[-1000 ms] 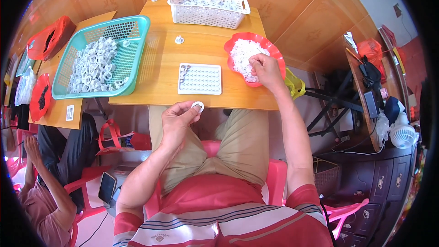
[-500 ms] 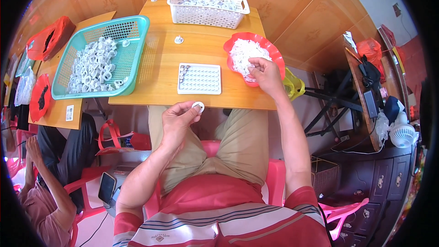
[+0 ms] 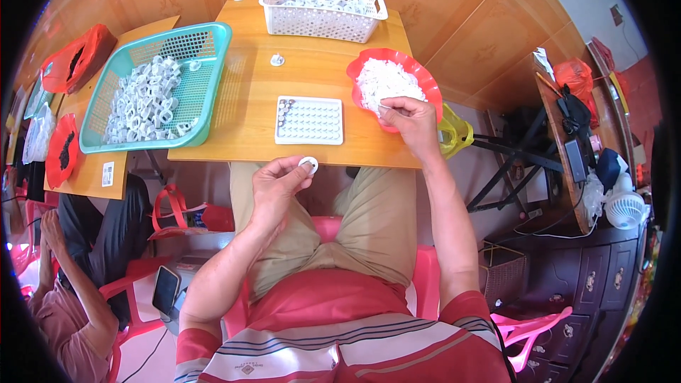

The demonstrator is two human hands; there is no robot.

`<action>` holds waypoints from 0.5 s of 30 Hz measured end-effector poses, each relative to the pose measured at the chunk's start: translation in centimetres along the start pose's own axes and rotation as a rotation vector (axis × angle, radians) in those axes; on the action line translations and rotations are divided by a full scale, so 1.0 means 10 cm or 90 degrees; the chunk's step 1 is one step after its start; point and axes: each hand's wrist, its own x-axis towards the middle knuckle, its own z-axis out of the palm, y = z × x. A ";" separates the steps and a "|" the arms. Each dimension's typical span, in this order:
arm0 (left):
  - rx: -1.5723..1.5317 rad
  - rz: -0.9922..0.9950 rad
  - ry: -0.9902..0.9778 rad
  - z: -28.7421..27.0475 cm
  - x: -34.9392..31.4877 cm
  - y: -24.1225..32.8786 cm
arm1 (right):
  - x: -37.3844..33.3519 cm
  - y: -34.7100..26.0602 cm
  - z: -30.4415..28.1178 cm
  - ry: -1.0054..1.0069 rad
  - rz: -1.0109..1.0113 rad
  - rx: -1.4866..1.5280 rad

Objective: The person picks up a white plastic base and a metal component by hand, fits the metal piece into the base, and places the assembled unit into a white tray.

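Observation:
My left hand [image 3: 275, 183] pinches a small round white plastic piece [image 3: 309, 164] with a dark spot in it, just off the table's front edge. At the near side of a red scalloped bowl [image 3: 430, 92], my right hand [image 3: 411, 122] has its thumb and fingertips pressed together; a small white bit seems to show at the tips, too small to name. Many tiny white parts [image 3: 386, 79] fill the bowl. Between my hands lies a white tray [image 3: 309, 141] with rows of small round pieces, a few at its left end dark.
A green basket [image 3: 218, 64] of white-grey plastic parts stands at left, a white perforated basket [image 3: 323, 27] at the back. Two small white pieces sit on the wooden table [image 3: 241, 120]. A yellow bag [image 3: 455, 131] hangs by the right edge. Another person's arm [image 3: 74, 280] is at far left.
My right hand has drawn back slightly from the white parts toward the bowl's near rim, fingertips still together. The left hand stays almost in place with its round piece.

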 end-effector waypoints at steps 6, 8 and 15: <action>0.003 -0.006 -0.001 0.00 -0.01 0.00 | -0.11 0.01 0.18 -0.065 -0.002 0.046; 0.002 -0.006 0.001 0.00 -0.01 -0.01 | -0.15 0.04 0.24 -0.088 -0.007 0.066; -0.007 -0.014 0.004 -0.01 0.00 0.00 | -0.26 -0.06 0.48 -0.108 0.042 0.177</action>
